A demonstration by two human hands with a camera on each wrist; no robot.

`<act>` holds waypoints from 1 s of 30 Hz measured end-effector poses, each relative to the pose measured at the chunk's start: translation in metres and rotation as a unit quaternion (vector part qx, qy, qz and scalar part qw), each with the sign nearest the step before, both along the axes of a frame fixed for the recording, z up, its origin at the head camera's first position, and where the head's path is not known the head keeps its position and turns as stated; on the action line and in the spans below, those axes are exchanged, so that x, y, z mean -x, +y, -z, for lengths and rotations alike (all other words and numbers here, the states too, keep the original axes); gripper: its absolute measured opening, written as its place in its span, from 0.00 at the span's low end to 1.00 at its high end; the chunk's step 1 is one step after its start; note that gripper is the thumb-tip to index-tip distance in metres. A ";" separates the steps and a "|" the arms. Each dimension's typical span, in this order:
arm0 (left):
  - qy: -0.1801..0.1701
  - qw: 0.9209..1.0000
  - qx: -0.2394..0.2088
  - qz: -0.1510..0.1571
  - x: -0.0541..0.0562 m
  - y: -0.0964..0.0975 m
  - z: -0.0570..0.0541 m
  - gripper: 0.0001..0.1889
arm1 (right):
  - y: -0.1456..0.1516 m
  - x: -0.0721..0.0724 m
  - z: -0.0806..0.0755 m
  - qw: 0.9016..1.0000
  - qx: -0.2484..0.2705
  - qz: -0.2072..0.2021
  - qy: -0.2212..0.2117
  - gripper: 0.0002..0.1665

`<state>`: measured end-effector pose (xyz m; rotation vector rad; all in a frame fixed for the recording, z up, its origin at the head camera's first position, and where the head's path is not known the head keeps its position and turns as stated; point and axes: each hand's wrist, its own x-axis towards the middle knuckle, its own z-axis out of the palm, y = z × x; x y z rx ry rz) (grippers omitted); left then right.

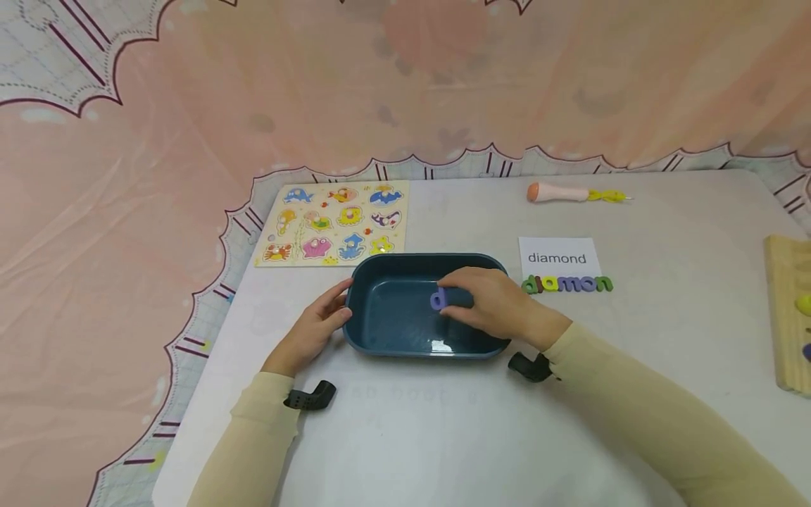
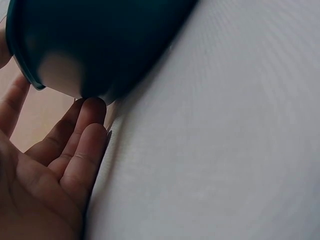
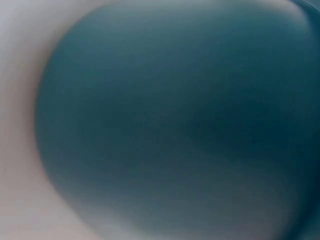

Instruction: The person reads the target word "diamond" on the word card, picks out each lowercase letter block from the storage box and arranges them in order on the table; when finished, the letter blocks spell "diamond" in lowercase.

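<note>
In the head view a dark teal plastic basin (image 1: 393, 338) sits mid-table. My right hand (image 1: 491, 303) is over its right half and pinches a purple letter d (image 1: 437, 301) between thumb and fingertips. My left hand (image 1: 313, 327) holds the basin's left end, thumb and index finger at the rim. The left wrist view shows the other fingers (image 2: 82, 160) of that hand touching the basin's outer wall (image 2: 100, 45). Only the blurred teal basin (image 3: 150, 110) fills the right wrist view; the hand is out of that frame.
A white card (image 1: 557, 250) printed "diamond" lies right of the basin, with a row of coloured letters (image 1: 568, 284) reading "diamon" along its lower edge. Behind are a sea-animal puzzle board (image 1: 336, 224) and a pink-handled stick (image 1: 564, 192). A wooden board (image 1: 782, 317) stands far right.
</note>
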<state>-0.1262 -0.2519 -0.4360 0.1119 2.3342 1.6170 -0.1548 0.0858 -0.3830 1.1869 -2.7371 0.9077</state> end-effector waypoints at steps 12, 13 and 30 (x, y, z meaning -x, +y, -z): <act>-0.005 1.000 -0.005 0.003 0.001 0.000 0.000 0.33 | 0.051 0.001 -0.011 0.999 -0.011 0.050 -0.007 0.26; -0.006 1.000 -0.005 0.002 0.001 0.000 0.000 0.33 | 0.056 0.001 -0.011 0.998 -0.015 0.056 -0.007 0.26; -0.011 1.000 -0.016 0.001 0.001 0.000 0.000 0.33 | 0.145 -0.001 -0.007 0.980 -0.096 0.166 -0.060 0.28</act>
